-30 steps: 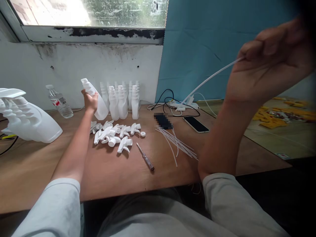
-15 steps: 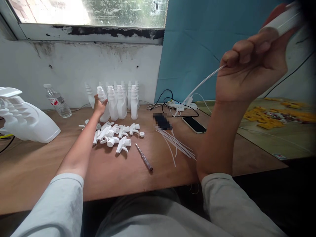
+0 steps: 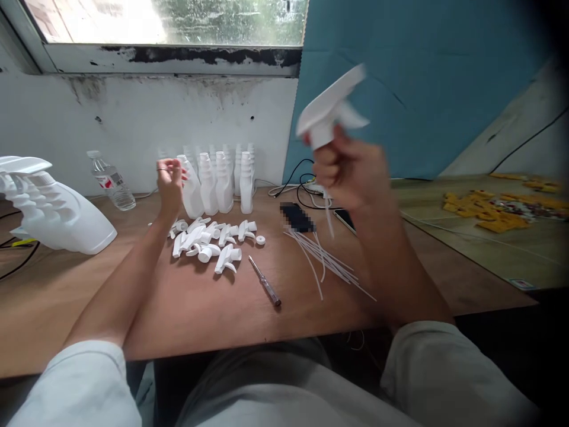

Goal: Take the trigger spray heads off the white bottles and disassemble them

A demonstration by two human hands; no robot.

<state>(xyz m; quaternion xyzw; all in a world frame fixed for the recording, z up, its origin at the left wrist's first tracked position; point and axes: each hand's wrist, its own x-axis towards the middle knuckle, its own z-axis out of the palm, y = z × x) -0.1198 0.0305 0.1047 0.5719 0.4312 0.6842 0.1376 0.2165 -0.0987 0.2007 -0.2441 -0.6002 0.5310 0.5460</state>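
My right hand (image 3: 353, 175) is raised over the right part of the table, fingers wrapped round the neck of a white trigger sprayer head (image 3: 331, 110). From below the fist hangs its thin white dip tube (image 3: 329, 216). My left hand (image 3: 169, 181) is up beside the leftmost front bottle of the row, fingers loosely bent and apart, with nothing visible in them. That white spray bottle (image 3: 192, 190) stands upright without a head, among several similar bottles (image 3: 224, 184). In front of them lies a pile of white trigger heads (image 3: 195, 240).
A screwdriver (image 3: 265, 283) and loose dip tubes (image 3: 326, 261) lie on the table (image 3: 195, 320). A small white ring (image 3: 260, 240), a phone (image 3: 344, 219), a blurred-out dark item (image 3: 297, 217) and cables are farther back. At left are a water bottle (image 3: 111, 181) and assembled spray bottles (image 3: 66, 207).
My right hand has come down and left from the upper right, bringing the sprayer head into full view. My left hand has let go of the bottle neck and drawn slightly left.
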